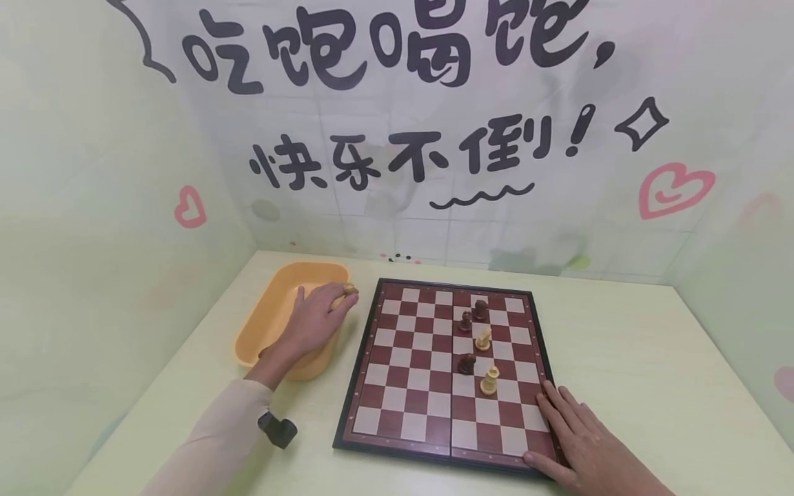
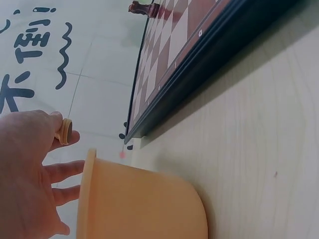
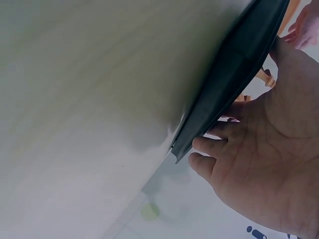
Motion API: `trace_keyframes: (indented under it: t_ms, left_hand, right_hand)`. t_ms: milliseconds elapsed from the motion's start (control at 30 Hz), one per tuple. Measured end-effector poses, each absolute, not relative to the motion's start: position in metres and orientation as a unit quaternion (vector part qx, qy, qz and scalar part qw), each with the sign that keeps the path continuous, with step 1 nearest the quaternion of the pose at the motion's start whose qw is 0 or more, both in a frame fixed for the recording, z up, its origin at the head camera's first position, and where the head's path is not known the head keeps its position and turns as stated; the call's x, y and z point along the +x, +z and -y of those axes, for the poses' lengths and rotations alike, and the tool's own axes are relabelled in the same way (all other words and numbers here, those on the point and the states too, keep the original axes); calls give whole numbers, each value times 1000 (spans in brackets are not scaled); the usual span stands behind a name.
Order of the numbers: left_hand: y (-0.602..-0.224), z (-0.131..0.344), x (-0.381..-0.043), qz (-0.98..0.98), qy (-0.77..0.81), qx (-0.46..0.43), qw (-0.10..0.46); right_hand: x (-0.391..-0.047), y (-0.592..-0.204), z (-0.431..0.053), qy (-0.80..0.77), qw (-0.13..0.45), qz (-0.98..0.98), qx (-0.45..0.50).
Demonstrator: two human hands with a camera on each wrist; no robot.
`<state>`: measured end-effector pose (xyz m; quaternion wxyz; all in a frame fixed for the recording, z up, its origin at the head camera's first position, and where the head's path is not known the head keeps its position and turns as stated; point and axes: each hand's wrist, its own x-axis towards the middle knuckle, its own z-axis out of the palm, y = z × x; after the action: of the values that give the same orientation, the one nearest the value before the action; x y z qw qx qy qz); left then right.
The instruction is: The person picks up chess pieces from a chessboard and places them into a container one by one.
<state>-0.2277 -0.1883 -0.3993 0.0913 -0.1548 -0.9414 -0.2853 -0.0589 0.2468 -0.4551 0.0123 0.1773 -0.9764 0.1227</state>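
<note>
Head, L hand [image 1: 315, 318] pt. blocking tub [image 1: 268, 310], board [image 1: 400, 377] nr.

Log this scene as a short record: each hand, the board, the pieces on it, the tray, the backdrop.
Left hand: pinches a light chess piece, near the right rim of the tray
Right hand: touches the right edge of the chessboard, by its near corner
Pieces on board: three dark pieces, two light pieces, all on the right half
Tray: orange, left of the board; contents partly hidden by the left arm
Backdrop: pale, with dark writing
</note>
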Motion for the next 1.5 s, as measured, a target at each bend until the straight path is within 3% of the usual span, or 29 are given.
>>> trace_keyframes:
  t_ms: [1267,1500]
  left_hand:
    - [-394,238,-222,940,-310,-111,87]
    - [-398,249,-221,941,-320,-93,58]
  right_hand:
    - [-60,-457,-247,132,11,976,175]
    - [-60,-457,-248,130,11,976,173]
